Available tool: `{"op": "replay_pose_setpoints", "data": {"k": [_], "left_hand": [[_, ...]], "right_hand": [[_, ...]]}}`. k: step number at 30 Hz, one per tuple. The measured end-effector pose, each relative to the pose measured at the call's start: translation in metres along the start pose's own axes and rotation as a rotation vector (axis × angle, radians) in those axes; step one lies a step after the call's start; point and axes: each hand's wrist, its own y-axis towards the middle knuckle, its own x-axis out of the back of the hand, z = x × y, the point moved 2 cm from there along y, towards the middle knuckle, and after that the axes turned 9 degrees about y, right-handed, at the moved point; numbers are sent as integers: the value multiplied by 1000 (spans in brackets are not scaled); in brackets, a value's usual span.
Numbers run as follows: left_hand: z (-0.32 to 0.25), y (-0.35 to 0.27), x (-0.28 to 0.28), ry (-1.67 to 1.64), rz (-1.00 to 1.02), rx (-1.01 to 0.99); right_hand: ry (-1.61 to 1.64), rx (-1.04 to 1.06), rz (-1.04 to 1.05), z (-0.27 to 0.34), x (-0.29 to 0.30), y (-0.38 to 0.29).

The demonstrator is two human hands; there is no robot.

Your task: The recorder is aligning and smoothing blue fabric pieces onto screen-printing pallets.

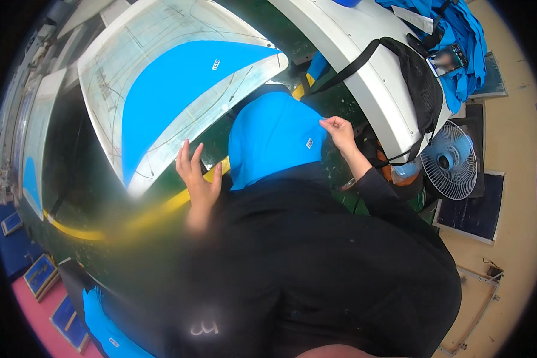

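A bright blue fabric piece [273, 138] with a small printed label lies draped over my lap. My right hand [338, 132] pinches its right edge between thumb and fingertips. My left hand [199, 174] is raised with fingers spread, left of the fabric and apart from it, near the front edge of a pale board-topped table [232, 91]. On that table a second blue fabric piece [170, 98], curved and also labelled, lies flat.
At the right stands a white table [385, 76] bearing a black mesh bag [409, 71], a smartphone [447, 60] and heaped blue fabric [470, 27]. A fan [449, 159] stands beside it. Framed screens [472, 206] lean on the wall. More blue fabric [107, 329] lies lower left.
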Motion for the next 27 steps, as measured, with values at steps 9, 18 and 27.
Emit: {"op": "replay_pose_setpoints", "data": {"k": [9,18,27], "left_hand": [[2,-11,8,-67,57,82],[5,-15,6,-133,49,68],[15,-19,-10,-280,45,56]], "right_hand": [[-854,796,68,67,-36,-30],[-604,476,11,59,-29,-5],[-110,-73,292,114,-67,-32]]}}
